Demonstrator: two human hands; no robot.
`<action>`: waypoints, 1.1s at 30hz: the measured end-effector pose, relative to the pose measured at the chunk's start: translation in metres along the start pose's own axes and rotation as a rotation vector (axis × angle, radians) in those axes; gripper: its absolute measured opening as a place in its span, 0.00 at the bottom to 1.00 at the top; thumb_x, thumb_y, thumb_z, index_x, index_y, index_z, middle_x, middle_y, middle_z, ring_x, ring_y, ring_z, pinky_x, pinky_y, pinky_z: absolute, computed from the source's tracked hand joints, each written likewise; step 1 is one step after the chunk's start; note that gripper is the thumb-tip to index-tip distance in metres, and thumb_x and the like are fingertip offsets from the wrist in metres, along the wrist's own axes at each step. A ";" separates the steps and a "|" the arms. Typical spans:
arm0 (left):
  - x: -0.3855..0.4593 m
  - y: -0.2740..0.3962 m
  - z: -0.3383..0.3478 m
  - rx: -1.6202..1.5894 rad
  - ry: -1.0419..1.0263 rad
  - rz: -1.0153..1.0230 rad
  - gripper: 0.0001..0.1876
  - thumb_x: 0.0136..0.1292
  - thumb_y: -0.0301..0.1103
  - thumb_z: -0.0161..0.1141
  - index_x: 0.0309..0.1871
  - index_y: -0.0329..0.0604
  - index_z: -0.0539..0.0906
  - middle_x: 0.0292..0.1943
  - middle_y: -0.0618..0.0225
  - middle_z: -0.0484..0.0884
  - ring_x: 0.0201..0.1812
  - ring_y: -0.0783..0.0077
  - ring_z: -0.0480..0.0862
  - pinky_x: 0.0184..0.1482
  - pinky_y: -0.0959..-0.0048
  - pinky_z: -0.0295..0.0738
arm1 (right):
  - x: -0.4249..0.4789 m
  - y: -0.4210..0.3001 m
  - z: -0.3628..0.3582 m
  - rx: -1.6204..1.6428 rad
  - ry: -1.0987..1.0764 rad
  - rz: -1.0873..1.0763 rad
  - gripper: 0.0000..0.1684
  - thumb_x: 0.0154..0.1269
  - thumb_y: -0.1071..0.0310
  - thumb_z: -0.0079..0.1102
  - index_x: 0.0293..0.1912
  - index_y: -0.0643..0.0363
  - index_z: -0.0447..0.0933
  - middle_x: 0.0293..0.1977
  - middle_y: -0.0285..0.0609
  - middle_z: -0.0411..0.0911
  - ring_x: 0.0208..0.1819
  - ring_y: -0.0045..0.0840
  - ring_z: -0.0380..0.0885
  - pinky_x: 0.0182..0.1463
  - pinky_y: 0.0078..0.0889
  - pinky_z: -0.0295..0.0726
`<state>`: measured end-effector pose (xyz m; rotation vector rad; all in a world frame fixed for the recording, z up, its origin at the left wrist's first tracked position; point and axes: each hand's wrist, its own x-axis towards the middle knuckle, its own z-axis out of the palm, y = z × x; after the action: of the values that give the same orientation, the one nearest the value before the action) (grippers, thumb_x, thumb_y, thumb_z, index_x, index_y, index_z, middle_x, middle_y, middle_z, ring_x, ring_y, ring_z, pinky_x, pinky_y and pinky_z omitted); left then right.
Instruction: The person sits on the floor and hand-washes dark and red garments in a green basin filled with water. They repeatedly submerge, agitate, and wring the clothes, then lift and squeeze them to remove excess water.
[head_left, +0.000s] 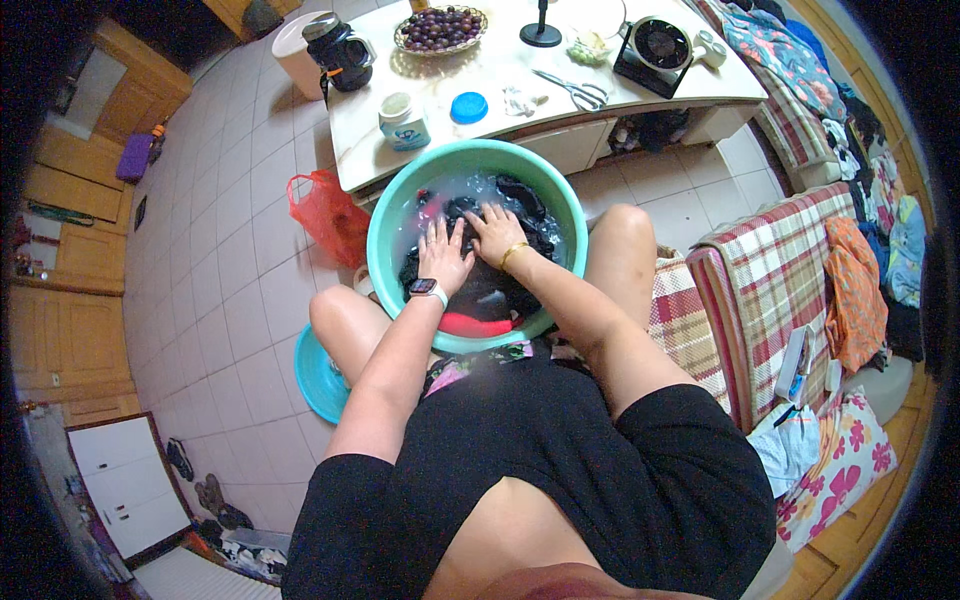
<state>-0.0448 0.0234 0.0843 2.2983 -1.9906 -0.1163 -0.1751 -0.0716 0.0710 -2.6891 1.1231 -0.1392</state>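
Note:
A green plastic basin (380, 247) stands between my knees, with dark wet clothes (517, 196) lying in cloudy water. My left hand (444, 259), a smartwatch at its wrist, rests palm down with fingers spread over the dark cloth. Beside it my right hand (498, 234), below a gold bracelet, also lies palm down on the clothes, fingers apart. Neither hand visibly grips anything. Red cloth (474, 325) shows along the near side of the basin, and a pinkish patch lies under the water beyond my left hand. The lower layers of clothing are hidden.
A table (480, 82) beyond the basin bears an open white tub (405, 124), a blue lid (469, 107), scissors (577, 91) and a small fan (656, 52). Left are a red plastic bag (328, 217) and a blue basin (315, 375); right, a plaid-covered sofa (765, 255).

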 end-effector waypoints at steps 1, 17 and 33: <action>0.000 0.000 0.000 0.000 0.017 -0.004 0.39 0.64 0.50 0.61 0.76 0.50 0.63 0.75 0.44 0.59 0.74 0.41 0.60 0.73 0.44 0.56 | -0.001 -0.001 0.001 0.008 -0.012 0.013 0.35 0.65 0.52 0.58 0.70 0.44 0.67 0.68 0.53 0.65 0.70 0.46 0.64 0.70 0.51 0.64; 0.029 -0.031 -0.005 -1.674 -0.390 -0.662 0.54 0.66 0.76 0.42 0.78 0.34 0.54 0.78 0.52 0.56 0.78 0.57 0.57 0.76 0.55 0.49 | 0.018 -0.027 0.001 0.715 0.183 0.419 0.21 0.64 0.59 0.52 0.52 0.54 0.82 0.52 0.53 0.80 0.54 0.48 0.79 0.61 0.45 0.77; -0.020 -0.048 0.003 -2.227 -0.181 -0.539 0.24 0.71 0.58 0.50 0.57 0.51 0.79 0.50 0.65 0.83 0.51 0.61 0.82 0.55 0.58 0.79 | -0.043 -0.102 -0.057 0.599 0.362 -0.465 0.14 0.53 0.57 0.64 0.33 0.57 0.75 0.36 0.43 0.75 0.37 0.38 0.82 0.38 0.41 0.83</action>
<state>-0.0012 0.0499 0.0756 0.9205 -0.1734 -1.5056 -0.1452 0.0188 0.1510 -2.3522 0.3964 -0.9083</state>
